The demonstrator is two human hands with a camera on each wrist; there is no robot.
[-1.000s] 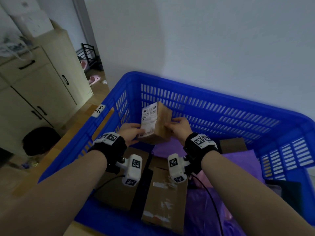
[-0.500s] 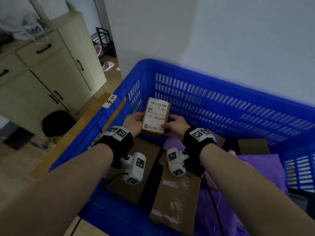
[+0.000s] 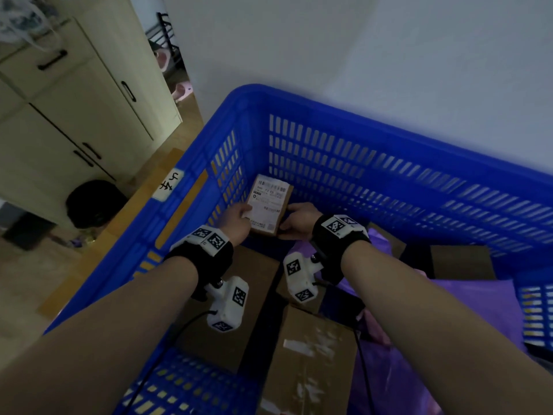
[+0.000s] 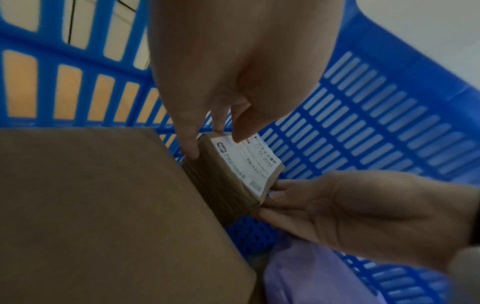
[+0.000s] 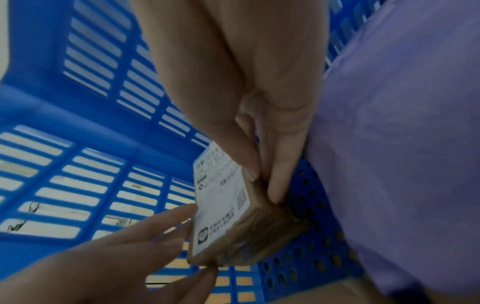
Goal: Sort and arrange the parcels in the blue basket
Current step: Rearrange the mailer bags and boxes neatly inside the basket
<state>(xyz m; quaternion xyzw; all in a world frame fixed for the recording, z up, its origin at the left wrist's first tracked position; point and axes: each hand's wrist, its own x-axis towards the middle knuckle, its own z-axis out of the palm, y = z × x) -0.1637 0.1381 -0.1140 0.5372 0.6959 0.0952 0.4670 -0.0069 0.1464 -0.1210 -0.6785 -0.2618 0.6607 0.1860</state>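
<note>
A small labelled parcel [image 3: 269, 206] is pinched between left hand [image 3: 236, 218] and right hand [image 3: 299, 221], low in the blue basket's [image 3: 389, 136] far-left corner.

- The small parcel [image 3: 269, 205] is held in the far left corner of the basket [image 3: 389, 151], label side up, between the left hand [image 3: 238, 218] on its left and the right hand [image 3: 299, 221] on its right.
- A flat carton [image 3: 239, 295] lies on the basket floor nearer the person, under the left wrist.
- A taped carton [image 3: 311, 360] lies to its right.
- Soft bags [image 3: 478, 310] are piled further right, with another carton [image 3: 460, 262] behind them.
- A cabinet [image 3: 74, 100] stands outside the basket, to the left.
</note>
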